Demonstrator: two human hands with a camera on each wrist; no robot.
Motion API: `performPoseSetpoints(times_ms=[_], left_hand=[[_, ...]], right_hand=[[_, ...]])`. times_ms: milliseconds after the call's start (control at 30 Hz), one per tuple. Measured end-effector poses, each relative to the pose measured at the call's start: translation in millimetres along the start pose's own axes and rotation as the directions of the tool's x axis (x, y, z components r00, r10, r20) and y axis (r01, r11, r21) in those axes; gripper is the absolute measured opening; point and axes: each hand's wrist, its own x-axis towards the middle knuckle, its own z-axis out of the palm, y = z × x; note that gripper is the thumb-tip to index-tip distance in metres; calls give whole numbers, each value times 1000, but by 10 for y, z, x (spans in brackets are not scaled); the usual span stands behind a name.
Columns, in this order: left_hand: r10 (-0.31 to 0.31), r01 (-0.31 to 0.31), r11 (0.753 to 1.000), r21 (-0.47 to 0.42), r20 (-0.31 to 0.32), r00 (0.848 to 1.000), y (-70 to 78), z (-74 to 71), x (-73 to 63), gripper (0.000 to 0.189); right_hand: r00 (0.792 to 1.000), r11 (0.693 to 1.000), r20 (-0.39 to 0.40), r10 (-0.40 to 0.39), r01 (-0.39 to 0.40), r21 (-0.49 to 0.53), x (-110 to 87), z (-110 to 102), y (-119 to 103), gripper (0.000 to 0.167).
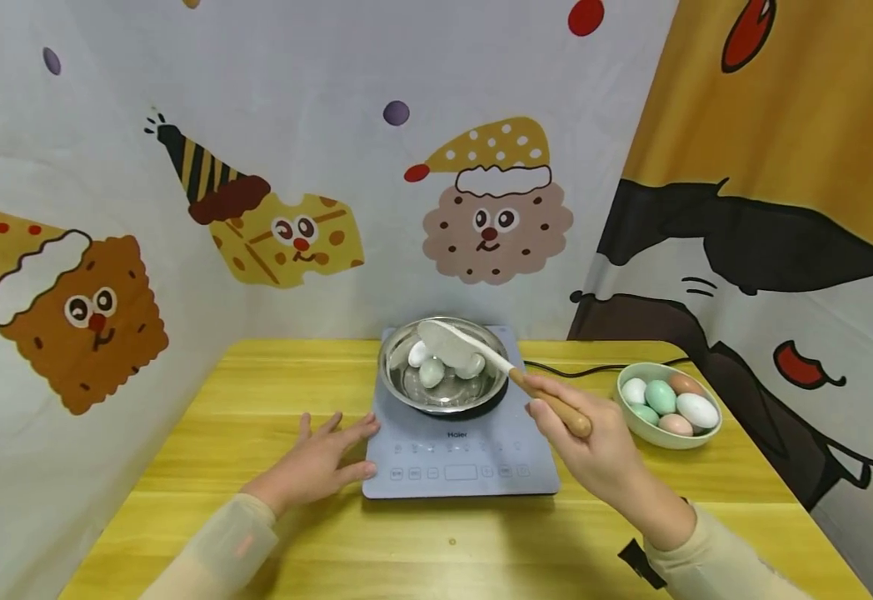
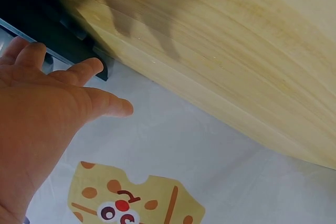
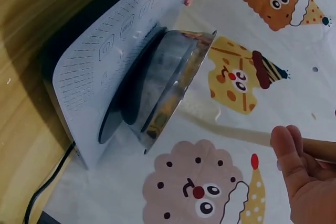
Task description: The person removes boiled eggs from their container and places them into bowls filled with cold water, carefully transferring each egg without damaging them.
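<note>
My right hand (image 1: 594, 442) grips the wooden handle of a spatula (image 1: 481, 347) with a pale, flat head. That head is over a shiny metal pan (image 1: 440, 404), partly covering the eggs inside; whether it touches them I cannot tell. Among the eggs in the pan are a white one (image 1: 417, 353) and a pale green one (image 1: 431, 372). Beneath the pan is a light grey induction cooker (image 1: 455, 457), seen side-on in the right wrist view. With fingers spread and straight, my left hand (image 1: 316, 462) rests at the cooker's left edge.
A pale green bowl (image 1: 669, 440) of several white, green and brown eggs stands right of the cooker on the wooden table (image 1: 451, 550). From behind the cooker, a black cable (image 1: 579, 372) runs toward the right. Cartoon-printed cloth (image 1: 301, 308) hangs along the table's back and sides.
</note>
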Motion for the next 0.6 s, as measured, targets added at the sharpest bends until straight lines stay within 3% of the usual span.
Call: performPoseSetpoints(times_ms=[333,467,600], left_hand=[[-2,2,1000,13,1,1000,7,-22,17,74],[-4,4,1000,1,-1,1000,7,-8,8,73],[-5,5,1000,-11,-2,1000,-1,8,6,73]], right_hand=[[990,969,33,140,-144,200,-109,-33,-38,33],[976,930,30,216,-215,298,-144,-15,-21,30],[943,878,29,332,-320,356,-133,-34,65,30]])
